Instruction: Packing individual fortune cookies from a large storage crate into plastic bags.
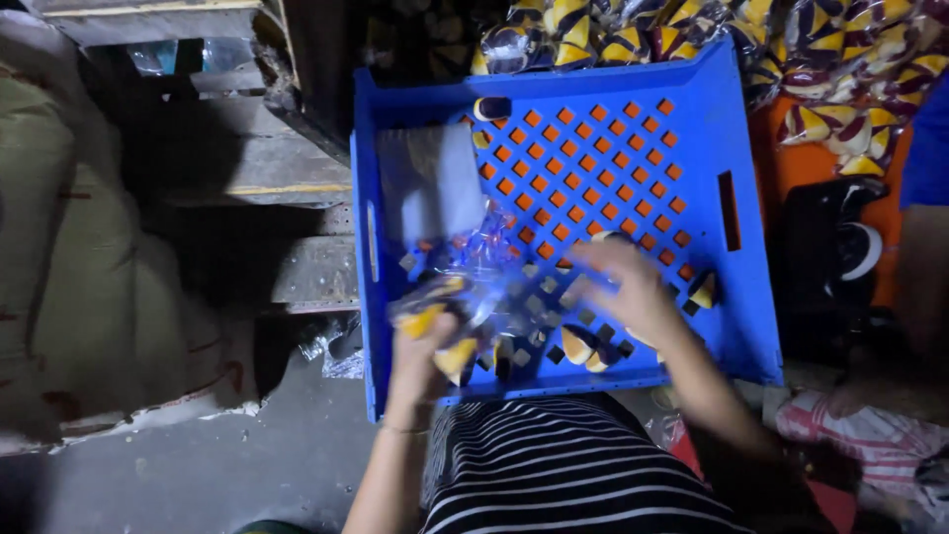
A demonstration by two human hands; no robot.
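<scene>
The blue crate (692, 129) with its perforated floor sits tilted in front of you, its near edge against your striped lap (563, 465), and it fills the middle of the view. Beyond its far wall lies a heap of bagged yellow-and-dark pieces (751, 40), spreading over to an orange surface (791, 168) on the right. To the left of the crate stand a pale sack (59, 257) and weathered wooden boards (247, 168). Inside the crate, at its left side, a clear plastic bag (435, 188) lies flat on the floor. Your left hand (425, 351) is closed around a crinkled clear bag of pieces (450, 307) at the crate's near left corner. Your right hand (628, 292) is blurred, fingers spread over the crate floor; you cannot tell whether it grips anything. A few loose yellow-and-dark pieces (583, 346) lie just beside it, near the front wall.
</scene>
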